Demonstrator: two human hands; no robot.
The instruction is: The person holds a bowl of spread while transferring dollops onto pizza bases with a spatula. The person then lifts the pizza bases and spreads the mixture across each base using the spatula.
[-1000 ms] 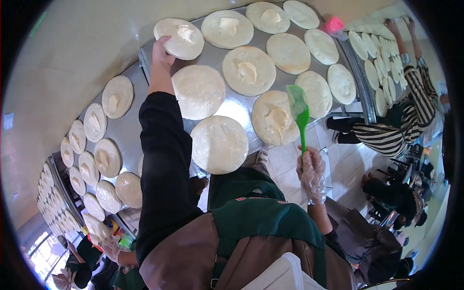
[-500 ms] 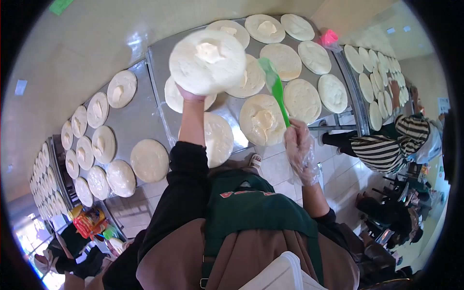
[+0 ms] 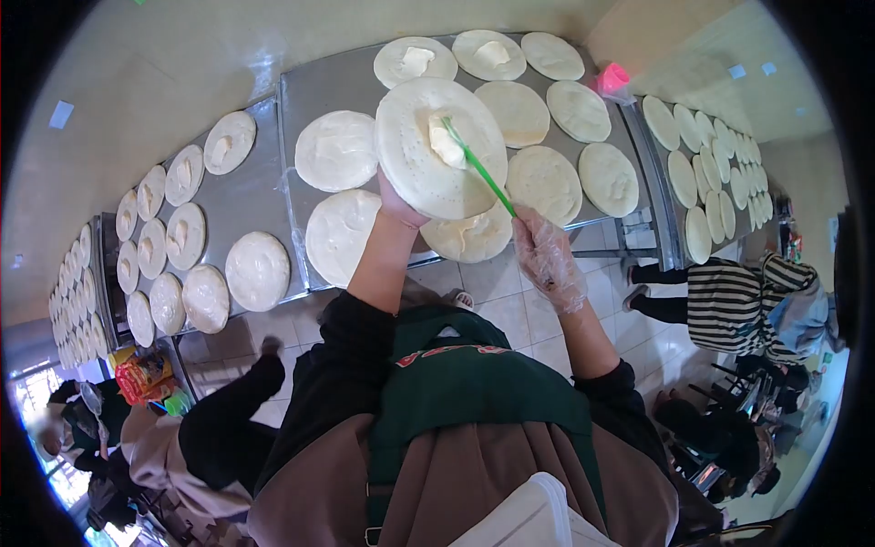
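My left hand (image 3: 401, 198) holds up a round flat dough disc (image 3: 410, 173) from beneath, most of its fingers hidden under it. A pale creamy dollop (image 3: 443, 144) sits at the disc's middle. In a clear plastic glove, my right hand (image 3: 549, 263) grips the handle of a green spatula (image 3: 490, 178), whose blade tip meets the dollop. Below the raised disc, another dough disc (image 3: 460, 239) with a creamy patch lies partly covered at the table's near edge. Two plain discs (image 3: 334, 150) rest left of my hand.
Many more dough discs lie on the metal table (image 3: 314, 91), some topped with dollops. A pink container (image 3: 613, 77) stands at the far right corner. A person in striped clothing (image 3: 729, 305) stands at the right; other people are at lower left and right.
The held disc has moved right and tilted toward my right hand. The spatula has swung left, from beside the disc onto its dollop. At lower left, a person has come further into view.
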